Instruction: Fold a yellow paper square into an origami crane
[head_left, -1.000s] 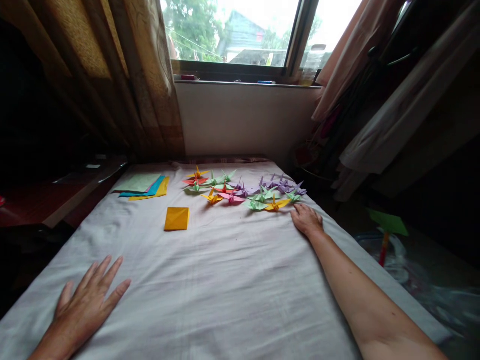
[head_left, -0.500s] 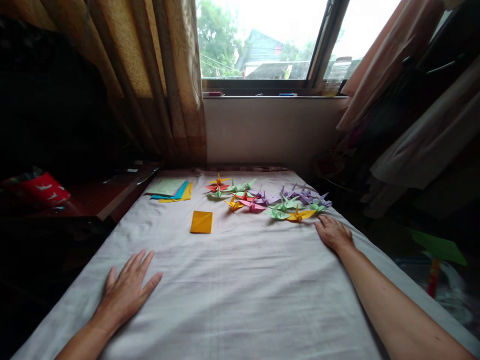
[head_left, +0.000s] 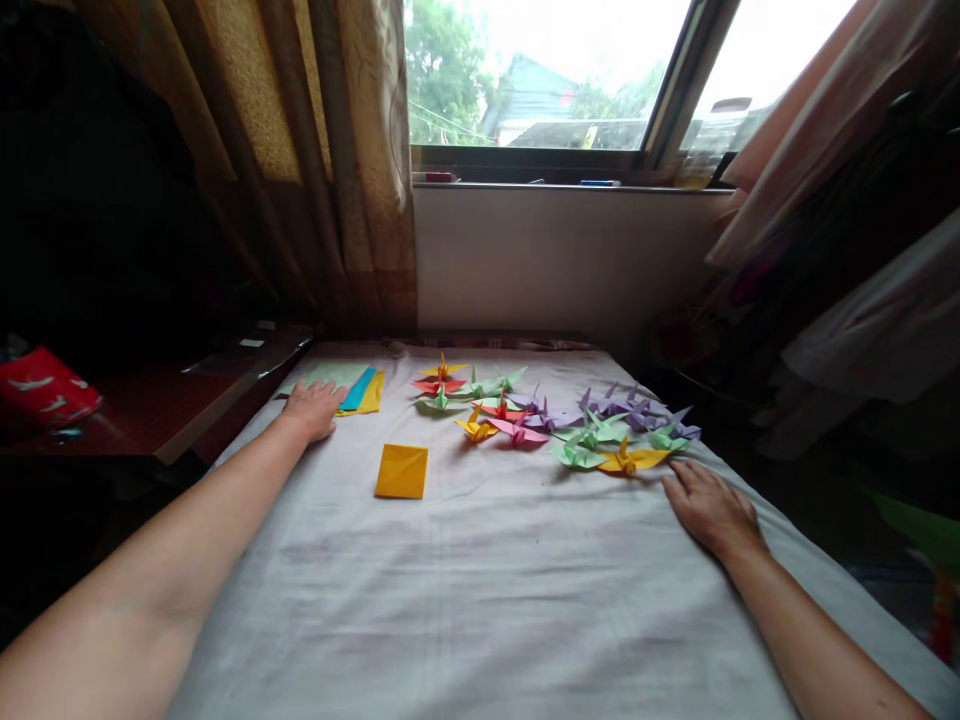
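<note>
The person's left hand [head_left: 313, 408] lies over the coloured paper stack [head_left: 358, 390], its fingers extended and unclenched. The right hand [head_left: 712, 505] rests unclosed on the pale cloth [head_left: 480, 620], fingertips just beside a yellow paper crane [head_left: 628, 460]. A folded orange square [head_left: 402, 472] lies between the hands, nearer the left.

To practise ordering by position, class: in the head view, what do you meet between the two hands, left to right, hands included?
Left hand, folded yellow square, pink crane, nearest yellow crane, right hand. Left out for overlap: paper stack, other cranes.
</note>
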